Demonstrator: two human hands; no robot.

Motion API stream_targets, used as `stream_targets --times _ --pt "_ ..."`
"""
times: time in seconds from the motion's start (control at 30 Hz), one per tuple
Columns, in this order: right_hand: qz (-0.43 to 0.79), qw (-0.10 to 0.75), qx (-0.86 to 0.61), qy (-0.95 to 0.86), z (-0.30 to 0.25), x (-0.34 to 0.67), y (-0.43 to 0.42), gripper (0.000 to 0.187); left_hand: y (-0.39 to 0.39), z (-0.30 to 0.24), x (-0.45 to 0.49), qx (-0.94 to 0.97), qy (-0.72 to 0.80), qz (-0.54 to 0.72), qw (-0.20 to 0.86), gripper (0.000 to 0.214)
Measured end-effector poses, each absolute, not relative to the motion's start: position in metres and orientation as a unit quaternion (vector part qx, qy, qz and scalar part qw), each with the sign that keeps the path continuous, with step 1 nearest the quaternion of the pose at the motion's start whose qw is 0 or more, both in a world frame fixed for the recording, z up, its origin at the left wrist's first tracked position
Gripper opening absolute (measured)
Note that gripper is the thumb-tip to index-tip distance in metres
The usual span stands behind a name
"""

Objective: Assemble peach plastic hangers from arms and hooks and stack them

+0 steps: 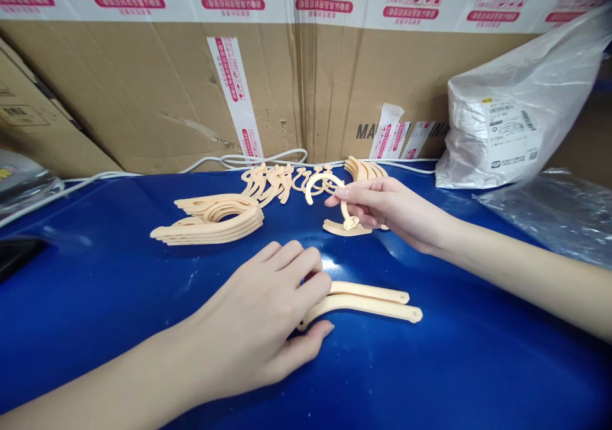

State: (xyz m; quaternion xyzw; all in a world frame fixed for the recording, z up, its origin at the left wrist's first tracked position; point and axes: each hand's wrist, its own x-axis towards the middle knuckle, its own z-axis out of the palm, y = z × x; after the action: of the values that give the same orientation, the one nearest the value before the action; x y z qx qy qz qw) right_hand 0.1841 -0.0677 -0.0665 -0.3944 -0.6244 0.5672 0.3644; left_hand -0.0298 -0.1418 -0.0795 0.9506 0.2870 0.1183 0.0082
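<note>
My left hand (pixel 268 318) is curled over the near end of a pale beige plastic hanger body (pixel 370 302) lying on the blue table cover (pixel 478 353), fingers and thumb pinching it. My right hand (pixel 382 207) reaches in from the right and pinches a curved beige hook piece (pixel 329 188), just above another small beige part (pixel 345 228). A stack of several beige hanger bodies (pixel 213 221) lies to the left of both hands. A row of loose hooks (pixel 277 181) sits behind, near the boxes.
Large cardboard boxes (pixel 191 92) with red-and-white tape wall off the back. A white cable (pixel 143 172) runs along their base. White plastic bags (pixel 516 118) and a clear bag (pixel 554 213) lie at the right. A dark object (pixel 14 255) sits at the left edge.
</note>
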Motion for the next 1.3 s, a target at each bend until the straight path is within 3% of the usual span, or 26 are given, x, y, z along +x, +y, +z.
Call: stream_targets --times 0.23,0.73,0.93,1.03,1.2,1.3 --pt "0.56 0.385 -0.402 -0.614 -0.067 0.187 -0.065 0.024 -0.14 -0.082 -0.028 0.944 0.291 0.15 0.033 0.014" --pt "0.595 0.344 -0.399 -0.607 -0.07 0.18 -0.078 0.023 -0.108 -0.072 -0.047 0.643 0.425 0.412 0.486 0.011" --pt "0.581 0.351 -0.393 -0.62 -0.071 0.18 -0.083 0.019 -0.108 -0.066 -0.047 0.563 0.413 0.425 0.576 0.022" --pt "0.597 0.37 -0.394 -0.593 -0.072 0.18 -0.082 0.019 -0.112 -0.064 -0.044 0.618 0.433 0.357 0.55 0.028" --pt "0.634 0.408 -0.39 -0.529 -0.073 0.179 -0.082 0.023 -0.122 -0.068 -0.04 0.803 0.462 0.242 0.289 0.034" --pt "0.657 0.413 -0.388 -0.498 -0.071 0.178 -0.083 0.021 -0.125 -0.07 -0.041 0.848 0.454 0.195 0.19 0.028"
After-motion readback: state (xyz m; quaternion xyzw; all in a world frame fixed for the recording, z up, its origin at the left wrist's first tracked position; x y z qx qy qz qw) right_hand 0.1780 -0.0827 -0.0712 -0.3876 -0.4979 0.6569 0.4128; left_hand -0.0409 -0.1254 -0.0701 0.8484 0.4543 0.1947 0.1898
